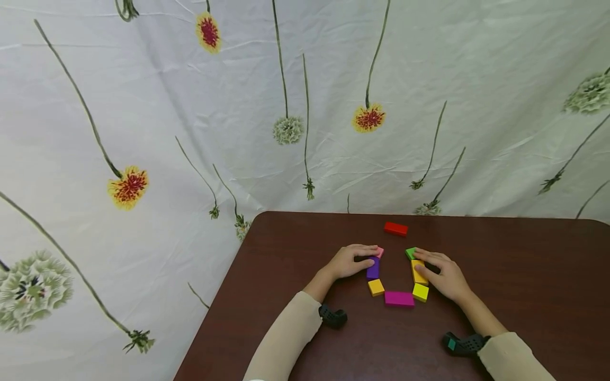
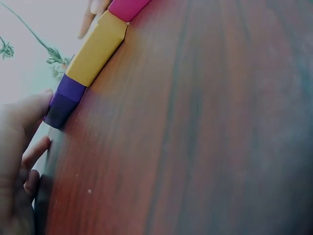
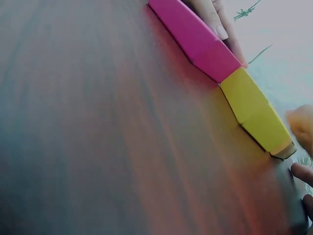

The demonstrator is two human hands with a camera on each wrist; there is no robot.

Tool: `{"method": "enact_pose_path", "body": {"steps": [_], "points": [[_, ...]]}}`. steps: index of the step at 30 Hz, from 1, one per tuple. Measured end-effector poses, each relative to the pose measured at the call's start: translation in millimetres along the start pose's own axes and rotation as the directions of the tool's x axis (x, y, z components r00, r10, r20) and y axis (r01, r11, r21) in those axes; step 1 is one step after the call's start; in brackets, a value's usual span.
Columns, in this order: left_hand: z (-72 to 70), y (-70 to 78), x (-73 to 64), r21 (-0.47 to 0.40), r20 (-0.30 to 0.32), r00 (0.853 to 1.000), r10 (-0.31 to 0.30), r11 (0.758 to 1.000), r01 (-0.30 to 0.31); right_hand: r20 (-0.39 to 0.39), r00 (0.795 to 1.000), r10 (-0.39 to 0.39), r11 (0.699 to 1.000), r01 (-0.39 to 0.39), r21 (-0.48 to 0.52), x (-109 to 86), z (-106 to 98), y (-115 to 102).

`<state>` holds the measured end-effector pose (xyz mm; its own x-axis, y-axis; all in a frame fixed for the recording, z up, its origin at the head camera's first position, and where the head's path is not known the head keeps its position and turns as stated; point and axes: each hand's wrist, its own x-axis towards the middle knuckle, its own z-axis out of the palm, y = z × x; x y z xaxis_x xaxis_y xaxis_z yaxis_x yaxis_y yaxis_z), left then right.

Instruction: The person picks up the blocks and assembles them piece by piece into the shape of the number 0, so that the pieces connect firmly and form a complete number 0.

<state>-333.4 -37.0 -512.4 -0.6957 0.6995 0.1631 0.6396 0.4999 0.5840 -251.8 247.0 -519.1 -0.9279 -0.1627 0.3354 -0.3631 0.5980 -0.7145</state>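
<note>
In the head view my left hand (image 1: 351,260) rests at the left side of a ring of coloured blocks. Its fingertips touch a pink block (image 1: 379,252), partly hidden, and its thumb touches a purple block (image 1: 373,270). On the opposite side, my right hand (image 1: 447,276) reaches over a green block (image 1: 410,253), with its thumb on an orange-yellow block (image 1: 418,272). Both hands have fairly straight fingers. An orange block (image 1: 376,288), a magenta block (image 1: 399,299) and a yellow block (image 1: 420,292) form the near side of the ring.
A red block (image 1: 396,229) lies apart, beyond the ring near the back of the brown table (image 1: 295,248). Behind the table hangs a pale cloth (image 1: 229,95) printed with flowers. Dark straps with devices circle both wrists.
</note>
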Motion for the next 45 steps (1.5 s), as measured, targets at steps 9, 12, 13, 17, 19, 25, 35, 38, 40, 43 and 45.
{"method": "enact_pose_path", "body": {"steps": [9,12,13,17,19,25,35,38,40,43,45], "points": [[1.1,-0.5,0.5,0.005,0.003,1.000,-0.025,1.000,0.025,0.026,0.990,0.138,0.984,-0.140,0.110,15.8,-12,-7],[1.7,0.0,0.2,0.002,0.002,1.000,-0.024,1.000,0.024,0.041,0.988,0.146,0.986,-0.149,0.079,30.5,-14,-7],[1.8,0.2,0.1,0.002,0.004,1.000,-0.024,1.000,0.024,0.046,0.988,0.149,0.986,-0.152,0.065,35.5,-15,-7],[2.9,-0.9,-0.3,0.005,0.010,1.000,-0.029,1.000,0.029,0.064,0.985,0.163,0.987,-0.163,-0.008,54.6,-14,-5],[3.4,-1.0,-0.3,0.008,0.005,1.000,-0.024,1.000,0.024,0.069,0.983,0.171,0.985,-0.169,-0.042,62.8,-12,-4],[3.1,1.9,1.0,-0.001,0.002,1.000,-0.013,1.000,0.013,0.095,0.974,0.204,0.974,-0.193,-0.117,79.2,-6,-2],[1.0,8.7,-0.1,-0.003,0.004,1.000,-0.026,1.000,0.026,0.097,0.961,0.257,0.950,-0.233,-0.211,86.9,2,-1],[-0.8,8.7,-1.3,0.004,-0.002,1.000,-0.028,1.000,0.028,0.099,0.959,0.266,0.947,-0.241,-0.211,88.5,3,-2],[-1.8,7.8,-1.8,0.010,0.001,0.999,-0.033,0.999,0.033,0.104,0.959,0.264,0.949,-0.239,-0.205,89.7,5,-3],[-2.4,6.2,-1.6,0.017,0.008,0.999,-0.041,0.999,0.041,0.105,0.961,0.256,0.952,-0.232,-0.199,91.5,7,-4],[-2.2,6.2,-1.6,0.016,0.012,0.999,-0.045,0.999,0.045,0.100,0.962,0.253,0.952,-0.229,-0.204,92.1,8,-5]]}}
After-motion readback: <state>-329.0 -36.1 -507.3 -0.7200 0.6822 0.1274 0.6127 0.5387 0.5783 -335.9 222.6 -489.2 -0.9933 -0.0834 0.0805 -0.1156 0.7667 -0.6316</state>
